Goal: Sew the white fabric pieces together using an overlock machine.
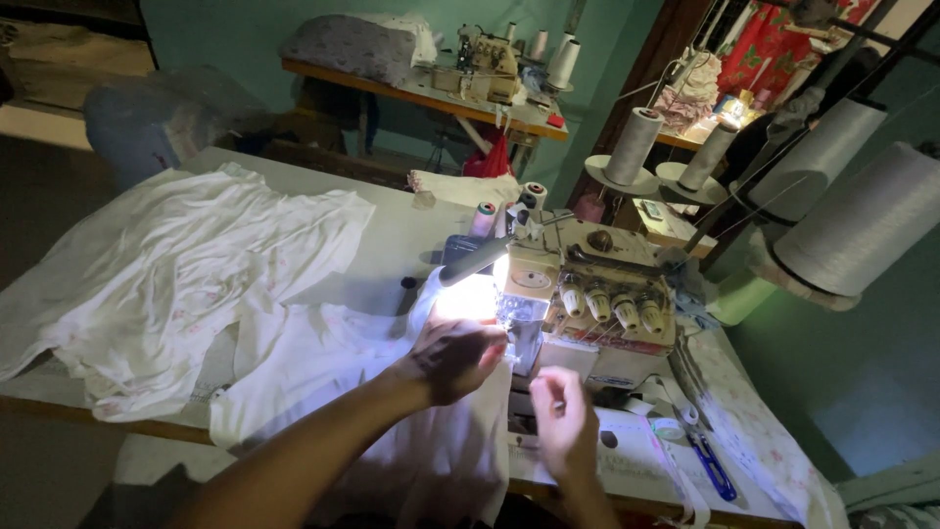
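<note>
Right hand (560, 416) grip pinched together before the machine (587, 304); left hand (455, 358) presses white fabric (323, 367).

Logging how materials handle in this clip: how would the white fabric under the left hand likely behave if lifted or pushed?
The white fabric probably goes floppy when lifted: it already drapes over the table edge in soft folds. Pushed, it would likely bunch rather than slide whole, as the wrinkled pile suggests. It looks thin and light, so the left hand pressing near the sewing machine likely steadies it.
</note>
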